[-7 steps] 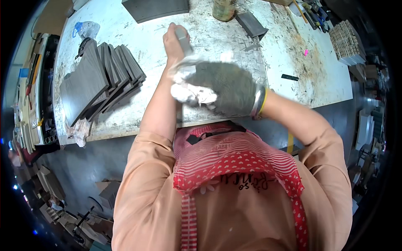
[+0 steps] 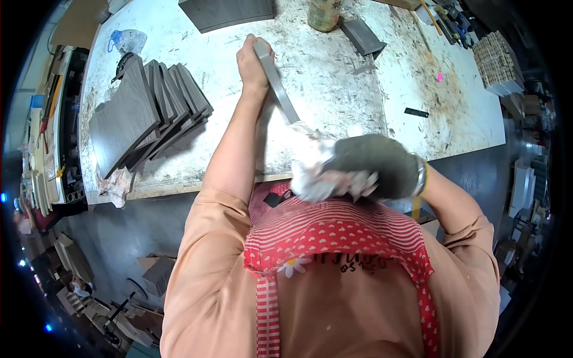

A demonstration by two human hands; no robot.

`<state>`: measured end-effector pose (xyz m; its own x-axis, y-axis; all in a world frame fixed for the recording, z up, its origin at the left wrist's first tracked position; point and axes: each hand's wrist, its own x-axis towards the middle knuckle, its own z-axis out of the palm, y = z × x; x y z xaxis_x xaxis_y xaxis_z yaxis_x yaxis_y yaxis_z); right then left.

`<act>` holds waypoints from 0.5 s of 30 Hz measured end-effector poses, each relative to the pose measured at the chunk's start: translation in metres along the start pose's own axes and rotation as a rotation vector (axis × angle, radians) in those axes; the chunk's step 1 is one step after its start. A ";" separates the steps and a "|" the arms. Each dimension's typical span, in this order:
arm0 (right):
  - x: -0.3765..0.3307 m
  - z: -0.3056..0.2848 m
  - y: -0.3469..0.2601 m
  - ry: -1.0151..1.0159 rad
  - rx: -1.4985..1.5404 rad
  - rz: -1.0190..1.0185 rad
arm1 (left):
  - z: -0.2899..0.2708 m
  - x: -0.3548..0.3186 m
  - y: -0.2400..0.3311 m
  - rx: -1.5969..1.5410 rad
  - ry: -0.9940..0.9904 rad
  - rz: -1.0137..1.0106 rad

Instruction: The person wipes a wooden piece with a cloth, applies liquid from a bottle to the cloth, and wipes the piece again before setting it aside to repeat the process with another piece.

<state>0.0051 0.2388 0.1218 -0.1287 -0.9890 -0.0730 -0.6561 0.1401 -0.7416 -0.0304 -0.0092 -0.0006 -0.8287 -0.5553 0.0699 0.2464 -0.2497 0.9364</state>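
My bare left hand (image 2: 252, 62) is wrapped round the far end of a grey panel (image 2: 278, 85), seen nearly edge-on as a narrow strip above the white worktable (image 2: 334, 89). In a dark glove, my right hand (image 2: 376, 164) is closed on a crumpled white rag (image 2: 313, 161) at the panel's near end, close to the table's front edge. The glove and rag are smeared by motion. The rag hides the panel's near end, so I cannot tell whether they touch. Left of my forearm, several grey panels (image 2: 128, 113) lean in a fanned stack.
A grey box (image 2: 230, 15) and a jar (image 2: 324, 13) stand at the back, beside a small grey block (image 2: 362, 37). A clear plastic bottle (image 2: 128, 42) lies at the far left. A crumpled cloth (image 2: 116, 186) hangs at the front edge. A black strip (image 2: 416, 112) lies right.
My right hand and the rag have moved right and toward me, uncovering more of the panel's length. My left hand stays nearly in place, still holding the far end.
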 end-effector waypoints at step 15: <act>0.008 0.011 0.105 0.927 1.786 0.140 | 0.039 -0.019 0.013 -0.143 -0.096 -0.251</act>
<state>-0.0562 0.2448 0.0358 -0.7550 -0.5775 -0.3106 0.6457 -0.5724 -0.5054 -0.0309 0.0290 0.0240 -0.9145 -0.3866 -0.1191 0.0905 -0.4826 0.8712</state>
